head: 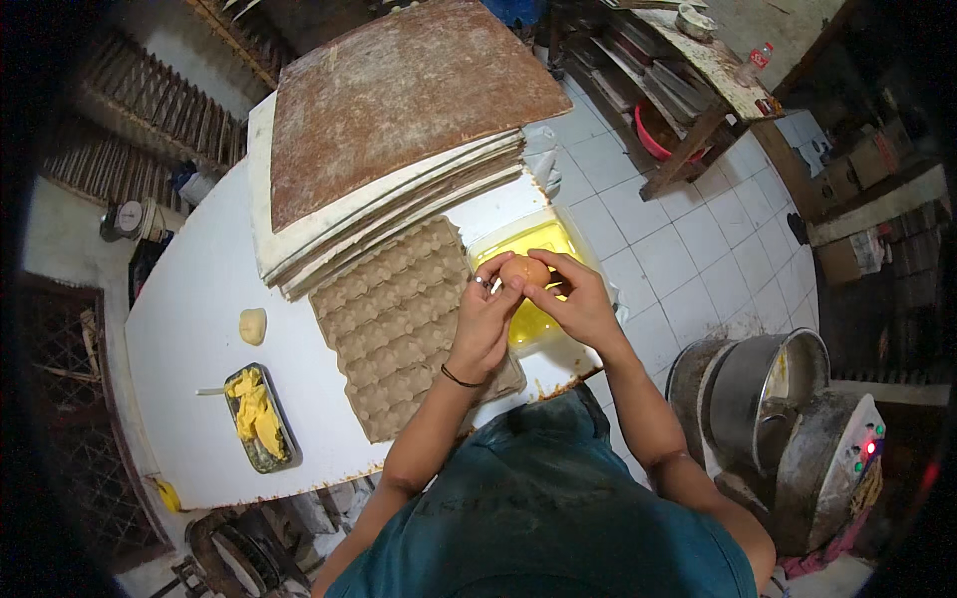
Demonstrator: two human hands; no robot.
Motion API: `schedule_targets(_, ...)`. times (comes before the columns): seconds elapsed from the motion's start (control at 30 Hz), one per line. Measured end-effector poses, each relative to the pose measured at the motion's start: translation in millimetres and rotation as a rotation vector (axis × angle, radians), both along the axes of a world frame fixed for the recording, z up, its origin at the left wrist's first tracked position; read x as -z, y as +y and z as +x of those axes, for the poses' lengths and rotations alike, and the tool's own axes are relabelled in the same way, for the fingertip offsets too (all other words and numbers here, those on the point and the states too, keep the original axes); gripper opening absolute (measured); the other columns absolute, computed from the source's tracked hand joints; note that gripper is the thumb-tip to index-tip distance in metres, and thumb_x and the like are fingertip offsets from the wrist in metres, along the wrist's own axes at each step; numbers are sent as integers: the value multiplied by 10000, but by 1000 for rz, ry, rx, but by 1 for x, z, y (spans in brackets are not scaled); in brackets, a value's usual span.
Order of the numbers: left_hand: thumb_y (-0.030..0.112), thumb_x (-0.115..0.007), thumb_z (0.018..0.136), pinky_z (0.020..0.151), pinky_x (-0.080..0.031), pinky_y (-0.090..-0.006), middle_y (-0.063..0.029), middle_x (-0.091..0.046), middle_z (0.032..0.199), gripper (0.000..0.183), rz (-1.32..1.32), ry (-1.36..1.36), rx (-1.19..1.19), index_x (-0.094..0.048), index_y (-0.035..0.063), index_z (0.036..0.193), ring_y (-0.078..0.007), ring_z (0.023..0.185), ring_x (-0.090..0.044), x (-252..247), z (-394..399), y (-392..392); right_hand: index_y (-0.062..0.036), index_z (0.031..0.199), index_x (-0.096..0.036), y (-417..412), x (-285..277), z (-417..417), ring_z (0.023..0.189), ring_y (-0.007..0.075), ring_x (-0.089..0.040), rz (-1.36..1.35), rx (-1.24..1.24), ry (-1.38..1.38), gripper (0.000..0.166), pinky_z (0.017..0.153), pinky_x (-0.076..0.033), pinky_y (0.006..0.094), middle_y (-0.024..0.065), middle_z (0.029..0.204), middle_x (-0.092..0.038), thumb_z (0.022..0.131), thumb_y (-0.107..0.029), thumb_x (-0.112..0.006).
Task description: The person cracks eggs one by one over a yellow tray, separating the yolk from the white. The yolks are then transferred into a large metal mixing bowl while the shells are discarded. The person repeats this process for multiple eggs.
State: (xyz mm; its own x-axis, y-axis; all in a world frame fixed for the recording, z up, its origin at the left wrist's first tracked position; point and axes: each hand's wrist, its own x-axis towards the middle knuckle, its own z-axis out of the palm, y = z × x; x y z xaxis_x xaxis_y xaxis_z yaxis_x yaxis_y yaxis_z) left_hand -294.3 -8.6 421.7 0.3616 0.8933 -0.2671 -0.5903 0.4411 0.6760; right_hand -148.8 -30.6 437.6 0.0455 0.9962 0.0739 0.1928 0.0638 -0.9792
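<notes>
A brown egg (524, 270) is held between the fingers of my left hand (486, 314) and my right hand (577, 299), with a crack line showing across its shell. Both hands are above a clear plastic container (572, 224) whose inside looks bright yellow. My forearms partly cover that container. Left of it lies a cardboard egg tray (389, 321), its visible cups holding no eggs. The left forearm crosses the tray's near right part. A ring and a dark wristband are on my left hand and wrist.
A stack of floured boards (419, 97) covers the table's far side. To the left are a dough piece (253, 327) and a small tray (262, 456) of yellow fat on the white table (194, 404). A steel mixer (748, 404) stands on the right, near a wooden shelf bench (695, 67).
</notes>
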Motion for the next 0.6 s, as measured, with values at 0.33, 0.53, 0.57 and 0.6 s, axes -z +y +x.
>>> schedule_targets(0.33, 77, -660, 774, 816, -493, -263, -76, -561, 1108, 402, 525, 638, 226, -546, 29, 1156, -154, 999, -549, -3, -6, 14, -3, 1092, -576, -1, -12, 18, 847, 206, -629, 73, -87, -160, 394, 743, -505, 283, 160, 994, -620, 713, -85, -643)
schedule_targets(0.53, 64, -647, 729, 710, -546, -292, -135, -629, 992, 372, 790, 840, 108, -583, 15, 1092, -181, 847, -634, -6, -3, 15, 7, 1082, -577, 1, -12, 17, 852, 239, -634, 96, -97, -255, 404, 751, -506, 297, 180, 983, -623, 698, -90, -653)
schedule_targets(0.57, 64, -646, 724, 700, -548, -294, -139, -635, 972, 375, 842, 875, 95, -583, 14, 1090, -183, 828, -640, -5, -3, 15, 11, 1080, -577, 2, -10, 16, 850, 240, -635, 94, -100, -266, 404, 749, -507, 298, 180, 981, -623, 697, -94, -655)
schedule_targets(0.6, 64, -646, 719, 690, -551, -296, -143, -640, 953, 377, 895, 911, 82, -584, 13, 1088, -185, 809, -646, -5, -3, 16, 14, 1077, -577, 2, -8, 16, 848, 240, -636, 94, -103, -276, 405, 746, -508, 298, 180, 979, -624, 696, -97, -658)
